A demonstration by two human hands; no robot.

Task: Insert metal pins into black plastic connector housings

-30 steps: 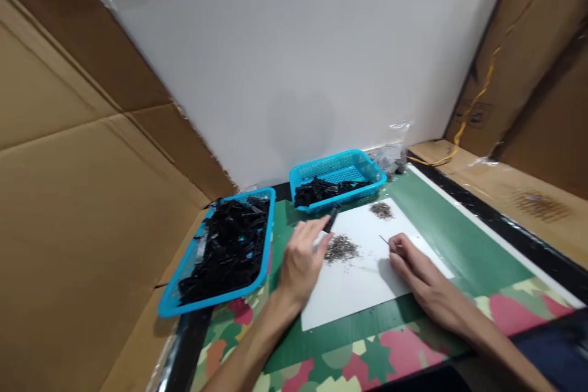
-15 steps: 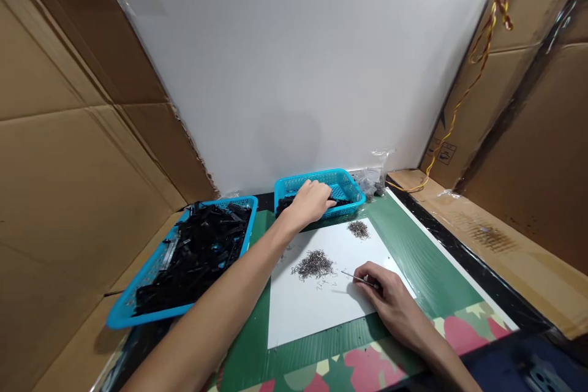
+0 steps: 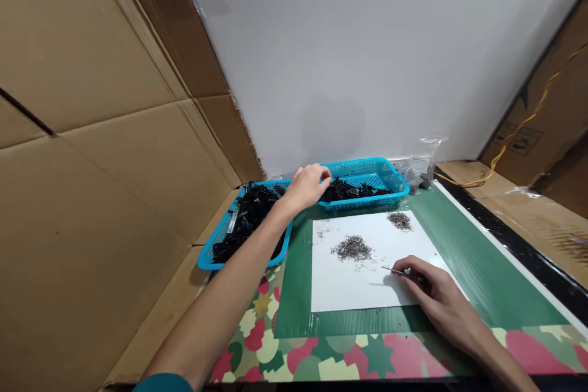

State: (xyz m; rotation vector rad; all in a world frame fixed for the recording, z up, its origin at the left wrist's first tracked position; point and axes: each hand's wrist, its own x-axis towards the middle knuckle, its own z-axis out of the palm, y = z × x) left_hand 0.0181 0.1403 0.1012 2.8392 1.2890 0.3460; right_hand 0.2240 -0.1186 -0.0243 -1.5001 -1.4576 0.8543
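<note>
My left hand (image 3: 307, 187) hangs over the near left side of the right blue basket (image 3: 372, 199), beside the left one. Its fingers are loosely curved, with a gap between thumb and fingers, and nothing shows in them. Black plastic parts (image 3: 349, 188) lie in the right basket. More black parts (image 3: 252, 211) fill the left blue basket (image 3: 206, 257). My right hand (image 3: 432, 288) rests at the right of a white sheet (image 3: 340, 294), closed on a thin pointed metal tool (image 3: 392, 270). Its tip points left toward a pile of small metal pieces (image 3: 353, 248).
A smaller pile of metal pieces (image 3: 399, 221) lies at the sheet's far right. Clear plastic bags (image 3: 416, 171) stand beside the right basket. Cardboard walls (image 3: 151, 159) rise on both sides, and a yellow wire (image 3: 498, 156) hangs at the right.
My left hand has come out of the right basket and moved left toward the other one. My right hand keeps its hold on the tool near the pile. The view has turned left.
</note>
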